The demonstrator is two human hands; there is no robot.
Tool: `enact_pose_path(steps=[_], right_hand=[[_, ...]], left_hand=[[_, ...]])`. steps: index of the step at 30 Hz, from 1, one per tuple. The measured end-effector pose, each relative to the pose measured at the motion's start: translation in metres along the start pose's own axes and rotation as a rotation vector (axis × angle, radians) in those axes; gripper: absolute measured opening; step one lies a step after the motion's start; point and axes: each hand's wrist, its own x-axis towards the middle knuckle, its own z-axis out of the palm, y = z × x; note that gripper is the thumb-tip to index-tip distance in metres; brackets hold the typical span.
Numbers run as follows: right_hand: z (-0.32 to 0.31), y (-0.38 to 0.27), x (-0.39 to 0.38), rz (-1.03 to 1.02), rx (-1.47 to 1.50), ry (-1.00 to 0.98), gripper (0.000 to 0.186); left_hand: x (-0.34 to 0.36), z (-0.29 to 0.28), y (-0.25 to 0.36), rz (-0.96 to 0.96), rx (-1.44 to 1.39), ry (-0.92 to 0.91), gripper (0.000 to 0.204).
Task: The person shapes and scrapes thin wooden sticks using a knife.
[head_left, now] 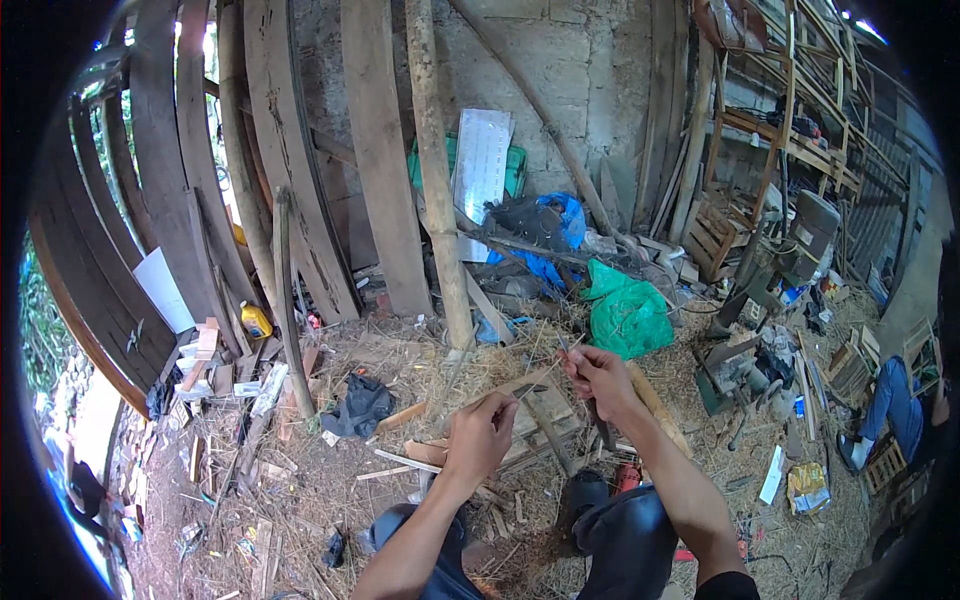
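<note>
My left hand [483, 430] is closed in a pinch in front of my knees, with a short dark, thin tip [527, 389] showing beyond its fingertips. Slightly farther off and to the right, my right hand [600, 380] has its fingers pressed together around something slender. A narrow end [564, 344] sticks up past them. What kind of thing either hand holds is too small to tell, and I cannot tell if it is one piece. Below and between the hands, a wooden block [545, 405] lies on the ground, with a stick-like wooden piece [552, 437] across it.
Wood scraps and shavings cover the floor. A black plastic bag [362, 405] lies left, a green sack [625, 310] ahead. An upright pole [432, 180] and leaning planks [385, 150] stand before the block wall. A machine [790, 250] and another person's leg [890, 410] are at right.
</note>
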Motion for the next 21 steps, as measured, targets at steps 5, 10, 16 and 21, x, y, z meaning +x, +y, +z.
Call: enact_pose_path(steps=[5, 10, 16, 21], right_hand=[[0.017, 0.015, 0.0, -0.004, -0.175, 0.01, 0.017], [-0.035, -0.004, 0.013, -0.063, 0.056, 0.15, 0.016], [-0.039, 0.0, 0.002, -0.057, -0.36, 0.377, 0.02], [-0.014, -0.008, -0.004, -0.517, -0.837, 0.433, 0.024]], left_hand=[[0.003, -0.001, -0.004, -0.045, 0.011, -0.036, 0.009], [0.001, -0.014, 0.007, -0.154, -0.056, -0.099, 0.011], [0.005, -0.024, 0.0, -0.253, -0.042, -0.088, 0.009], [0.007, -0.027, -0.004, -0.193, 0.071, -0.074, 0.01]])
